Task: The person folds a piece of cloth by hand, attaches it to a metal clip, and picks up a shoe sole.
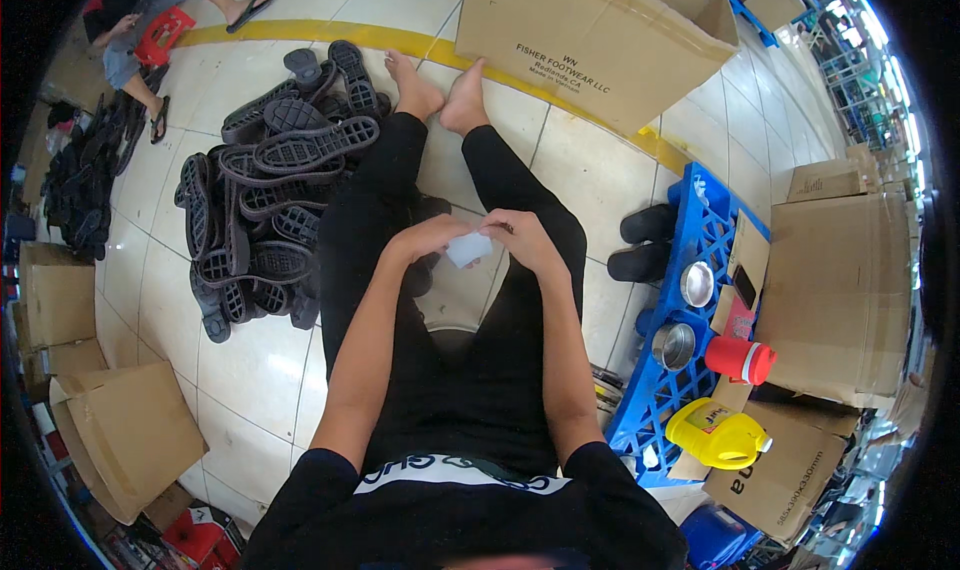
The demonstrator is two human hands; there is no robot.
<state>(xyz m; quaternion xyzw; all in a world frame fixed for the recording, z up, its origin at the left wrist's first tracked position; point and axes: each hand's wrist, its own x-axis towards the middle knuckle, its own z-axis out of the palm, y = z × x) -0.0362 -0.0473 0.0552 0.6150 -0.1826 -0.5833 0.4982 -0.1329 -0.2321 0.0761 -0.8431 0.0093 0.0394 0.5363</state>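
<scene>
Left hand (430,238): my fingers grasp a small white square sheet (467,251)
Right hand (515,232): fingers pinching its upper edge
Black treaded soles (317,146): heaped left

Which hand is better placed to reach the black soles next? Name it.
The left hand, probably: the black soles lie to the person's left, nearer it than the right hand. Both hold the white piece, so the left may need freeing first.

A blue pallet (637,407) holds two metal bowls (673,347), a red jug (738,360) and a yellow bottle (715,434), with black slippers (640,264) just beside it, while a large open cardboard box (590,45) stands by a yellow floor stripe (300,32).
</scene>
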